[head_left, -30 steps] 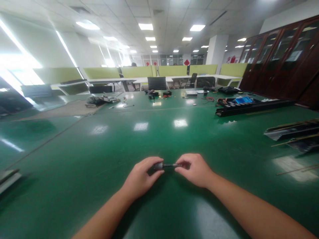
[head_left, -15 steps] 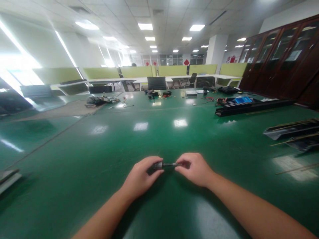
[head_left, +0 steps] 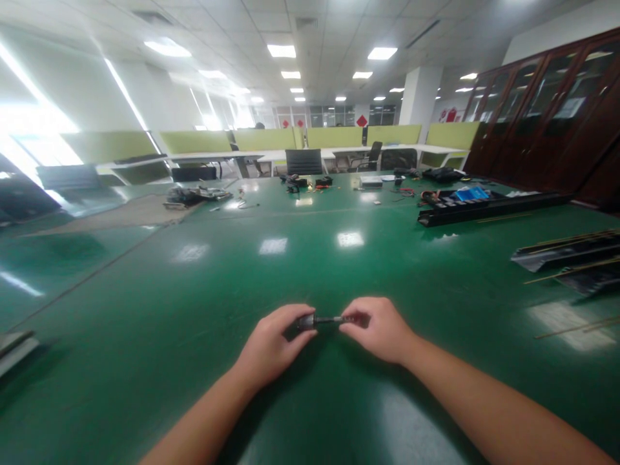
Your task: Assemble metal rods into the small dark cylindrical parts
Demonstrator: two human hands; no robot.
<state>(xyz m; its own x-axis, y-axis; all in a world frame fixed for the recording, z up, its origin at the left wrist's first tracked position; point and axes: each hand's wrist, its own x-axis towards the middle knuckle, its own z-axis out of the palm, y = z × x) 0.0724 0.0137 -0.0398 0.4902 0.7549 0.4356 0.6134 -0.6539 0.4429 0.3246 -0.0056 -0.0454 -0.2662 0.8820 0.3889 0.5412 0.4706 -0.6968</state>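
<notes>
My left hand (head_left: 278,339) pinches a small grey cylinder with a thin dark shaft (head_left: 326,320) between thumb and fingers, gripping its thick end. From there the shaft runs level to the right. At the thin end, my right hand (head_left: 376,328) closes its thumb and fingertips around the tip, where something dark reddish shows between the fingers. Both hands are low over the green tabletop (head_left: 310,271), close to the middle of the view. The fingers partly cover both ends of the piece, and its exact kind cannot be made out.
At the right lie a long black channel (head_left: 484,210) with a blue item (head_left: 471,194) on it, and more metal channels (head_left: 562,252) with thin brass-coloured rods. Cables and small parts (head_left: 310,183) sit along the far edge. A flat grey object (head_left: 17,352) lies at the left.
</notes>
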